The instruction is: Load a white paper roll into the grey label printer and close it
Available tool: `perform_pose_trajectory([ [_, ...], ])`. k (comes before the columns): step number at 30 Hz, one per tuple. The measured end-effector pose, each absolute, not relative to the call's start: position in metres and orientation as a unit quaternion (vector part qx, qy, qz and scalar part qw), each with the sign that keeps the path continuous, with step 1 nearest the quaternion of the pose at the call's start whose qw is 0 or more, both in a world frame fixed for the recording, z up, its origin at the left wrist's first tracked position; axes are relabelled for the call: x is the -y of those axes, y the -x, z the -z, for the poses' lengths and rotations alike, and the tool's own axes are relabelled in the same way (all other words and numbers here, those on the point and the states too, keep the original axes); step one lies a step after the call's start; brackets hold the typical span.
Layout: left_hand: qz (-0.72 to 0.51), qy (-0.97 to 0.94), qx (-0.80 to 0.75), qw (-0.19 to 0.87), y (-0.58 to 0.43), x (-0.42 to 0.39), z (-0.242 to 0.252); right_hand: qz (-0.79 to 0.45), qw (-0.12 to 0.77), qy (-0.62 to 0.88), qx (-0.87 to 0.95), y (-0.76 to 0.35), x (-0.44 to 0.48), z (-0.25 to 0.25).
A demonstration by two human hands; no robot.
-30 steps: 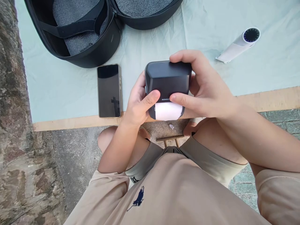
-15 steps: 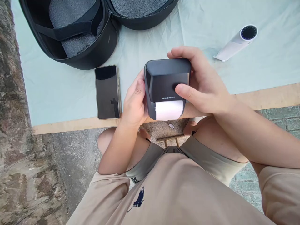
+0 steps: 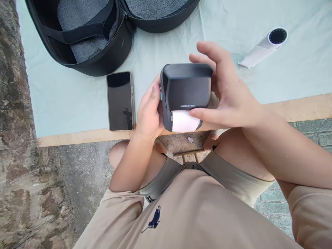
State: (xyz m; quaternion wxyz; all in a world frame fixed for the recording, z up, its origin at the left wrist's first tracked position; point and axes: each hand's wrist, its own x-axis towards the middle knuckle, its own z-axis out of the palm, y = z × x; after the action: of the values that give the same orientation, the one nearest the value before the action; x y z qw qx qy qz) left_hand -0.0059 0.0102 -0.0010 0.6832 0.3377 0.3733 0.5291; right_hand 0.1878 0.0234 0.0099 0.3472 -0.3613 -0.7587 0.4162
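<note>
A black label printer (image 3: 190,86) with NIIMBOT lettering is held over the table's near edge. White paper (image 3: 183,121) sticks out of its slot, with a ragged lower right corner. My left hand (image 3: 150,112) is closed around the printer's left side, the thumb along that side and the other fingers mostly hidden behind. At the right side, my right hand (image 3: 228,93) has its fingers spread and raised off the casing. Its thumb tip lies over the slot's edge by the paper; whether it presses on the paper I cannot tell.
A phone (image 3: 120,102) lies left of the printer. Behind it stands an open black zip case (image 3: 109,58) with grey foam inside. At the right on the pale cloth (image 3: 166,48) lies a white paper roll (image 3: 264,50). A paper scrap (image 3: 190,140) is on the ground.
My right thumb has slid from the printer's cover down to the paper slot. The other right fingers have lifted and spread away from the casing. The left hand keeps its hold.
</note>
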Motion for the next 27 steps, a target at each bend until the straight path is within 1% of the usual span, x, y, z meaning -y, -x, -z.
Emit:
perform_pose_trajectory([
  [2, -0.524, -0.326, -0.354, 0.703, 0.005, -0.011, 0.000, -0.370, 0.379, 0.384, 0.756, -0.188, -0.022, -0.017],
  [6, -0.525, -0.359, -0.330, 0.698, 0.005, -0.010, 0.000, -0.247, 0.464, 0.480, 0.702, -0.181, -0.021, -0.032],
  [8, -0.522, -0.371, -0.331, 0.693, 0.005, -0.010, 0.001, -0.248, 0.506, 0.504, 0.655, -0.176, -0.021, -0.037],
  [11, -0.516, -0.360, -0.350, 0.694, 0.005, -0.009, 0.000, -0.284, 0.560, 0.474, 0.617, -0.169, -0.021, -0.039],
  [15, -0.519, -0.357, -0.361, 0.687, 0.004, -0.008, 0.000, -0.297, 0.552, 0.470, 0.621, -0.167, -0.021, -0.035],
  [17, -0.514, -0.364, -0.363, 0.687, 0.005, -0.009, -0.001, -0.285, 0.550, 0.452, 0.642, -0.168, -0.022, -0.032],
  [20, -0.497, -0.376, -0.360, 0.694, 0.006, -0.009, -0.003, -0.224, 0.502, 0.459, 0.697, -0.172, -0.024, -0.028],
  [24, -0.503, -0.386, -0.345, 0.692, 0.006, -0.009, -0.003, -0.129, 0.342, 0.480, 0.798, -0.174, -0.025, -0.029],
  [26, -0.503, -0.387, -0.345, 0.691, 0.005, -0.009, -0.003, -0.120, 0.278, 0.485, 0.821, -0.174, -0.027, -0.030],
  [27, -0.504, -0.384, -0.350, 0.690, 0.005, -0.009, -0.003, -0.124, 0.261, 0.488, 0.824, -0.174, -0.028, -0.031],
])
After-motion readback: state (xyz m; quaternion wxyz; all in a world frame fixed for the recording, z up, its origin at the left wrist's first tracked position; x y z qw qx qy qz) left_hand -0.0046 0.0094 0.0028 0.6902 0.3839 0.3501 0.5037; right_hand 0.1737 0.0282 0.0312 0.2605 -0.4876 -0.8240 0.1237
